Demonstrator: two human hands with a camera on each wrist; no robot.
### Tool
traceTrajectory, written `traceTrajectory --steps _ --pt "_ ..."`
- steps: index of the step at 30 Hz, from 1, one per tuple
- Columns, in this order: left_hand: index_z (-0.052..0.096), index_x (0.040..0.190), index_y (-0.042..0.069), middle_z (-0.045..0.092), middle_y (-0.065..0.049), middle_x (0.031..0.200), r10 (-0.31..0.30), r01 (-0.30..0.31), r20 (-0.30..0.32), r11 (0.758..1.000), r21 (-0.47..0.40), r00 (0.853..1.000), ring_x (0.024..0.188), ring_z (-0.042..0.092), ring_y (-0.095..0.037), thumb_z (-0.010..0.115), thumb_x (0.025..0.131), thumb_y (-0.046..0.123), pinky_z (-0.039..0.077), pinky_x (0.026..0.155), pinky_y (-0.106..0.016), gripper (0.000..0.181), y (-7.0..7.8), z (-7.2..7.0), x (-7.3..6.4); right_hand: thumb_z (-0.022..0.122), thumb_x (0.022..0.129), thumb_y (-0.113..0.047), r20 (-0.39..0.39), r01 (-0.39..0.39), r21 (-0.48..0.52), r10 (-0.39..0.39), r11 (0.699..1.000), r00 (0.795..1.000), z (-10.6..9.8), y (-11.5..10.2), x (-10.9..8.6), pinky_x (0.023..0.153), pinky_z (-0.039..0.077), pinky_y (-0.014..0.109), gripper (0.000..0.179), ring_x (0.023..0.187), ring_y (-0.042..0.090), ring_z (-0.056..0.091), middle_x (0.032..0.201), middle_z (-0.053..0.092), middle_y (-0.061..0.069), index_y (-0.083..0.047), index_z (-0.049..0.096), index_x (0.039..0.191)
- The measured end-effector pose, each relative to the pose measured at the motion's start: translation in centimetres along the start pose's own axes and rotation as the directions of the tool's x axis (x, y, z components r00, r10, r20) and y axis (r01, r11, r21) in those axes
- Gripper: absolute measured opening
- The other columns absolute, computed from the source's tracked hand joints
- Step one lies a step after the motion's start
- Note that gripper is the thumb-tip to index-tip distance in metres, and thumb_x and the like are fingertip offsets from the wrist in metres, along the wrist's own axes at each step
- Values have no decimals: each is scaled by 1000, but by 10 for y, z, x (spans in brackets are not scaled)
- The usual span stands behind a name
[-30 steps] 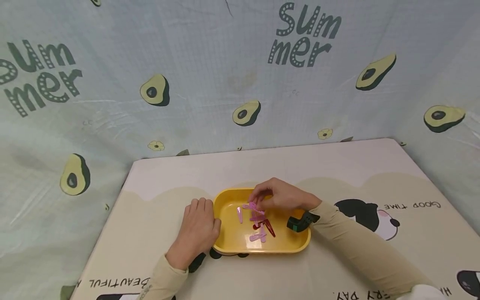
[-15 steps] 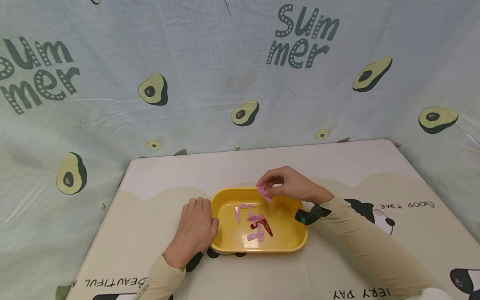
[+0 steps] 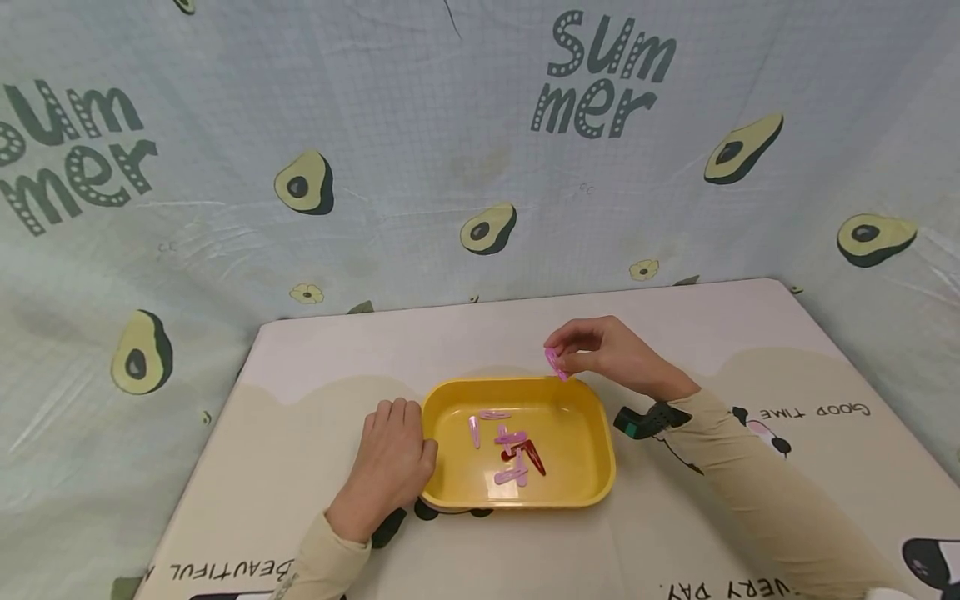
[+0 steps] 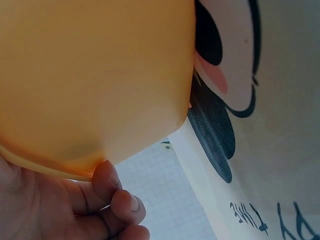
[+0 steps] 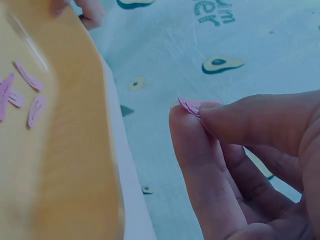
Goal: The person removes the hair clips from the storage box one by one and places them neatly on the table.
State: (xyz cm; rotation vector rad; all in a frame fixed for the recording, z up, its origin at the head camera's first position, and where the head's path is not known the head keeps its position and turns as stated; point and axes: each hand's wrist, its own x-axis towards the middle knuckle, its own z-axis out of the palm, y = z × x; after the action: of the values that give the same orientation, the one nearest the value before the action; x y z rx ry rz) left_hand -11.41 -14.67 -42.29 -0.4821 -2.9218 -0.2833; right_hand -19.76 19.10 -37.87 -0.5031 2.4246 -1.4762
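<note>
A yellow tray point(image 3: 573, 475) lies on the table with several pink hair clips point(image 3: 474, 432) and dark red hair clips point(image 3: 535, 457) loosely grouped left of its middle. My left hand point(image 3: 393, 458) grips the tray's left rim; in the left wrist view, curled fingertips point(image 4: 106, 175) show against the outer wall. Above the tray's far right rim, my right hand point(image 3: 622, 358) pinches a pink hair clip point(image 5: 192, 106) between thumb and forefinger. Its other end is partly covered by the thumb.
A printed cloth covers the table point(image 3: 750, 350), with dog drawings and lettering. Behind it hangs a pale curtain point(image 3: 405, 167) with avocado prints. A dark wrist device point(image 3: 648, 420) sits at the right sleeve.
My right hand has lifted the pink hair clip out of the tray's group and moved up and right, past the far rim. The left hand keeps its place on the tray.
</note>
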Motion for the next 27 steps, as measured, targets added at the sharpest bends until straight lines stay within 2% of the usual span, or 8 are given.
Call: traceTrajectory --steps 7,15,21,27 --pt "49 91 3 37 -6 79 -6 6 13 1000 -5 1000 80 32 -24 59 91 16 26 75 -34 16 -1 1 0 72 95 -16 -81 -34 -3 34 999 996 -10 7 -6 87 59 24 25 92 21 71 111 73 10 -11 71 119" --pt "49 91 3 36 -6 80 -7 7 18 1000 -15 1000 80 32 -23 59 91 15 26 75 -34 16 -1 1 -1 73 95 -20 -142 -78 53 85 996 986 -20 19 -13 87 59 23 30 94 16 71 115 72 12 -9 68 122" --pt "48 90 4 36 -5 79 9 -9 -7 1000 -9 1000 79 31 -23 60 90 16 25 74 -33 17 -1 1 -2 72 95 -21 -184 -82 74 94 994 978 -26 31 -18 89 61 28 31 93 14 71 109 72 2 -8 67 123" --pt "47 89 4 35 -5 79 10 -10 -25 1000 -6 1000 79 30 -23 60 90 15 24 74 -33 17 -1 2 -2 74 95 -27 -203 -77 106 97 991 974 -31 42 -20 89 60 24 36 93 12 72 106 73 -4 -7 66 124"
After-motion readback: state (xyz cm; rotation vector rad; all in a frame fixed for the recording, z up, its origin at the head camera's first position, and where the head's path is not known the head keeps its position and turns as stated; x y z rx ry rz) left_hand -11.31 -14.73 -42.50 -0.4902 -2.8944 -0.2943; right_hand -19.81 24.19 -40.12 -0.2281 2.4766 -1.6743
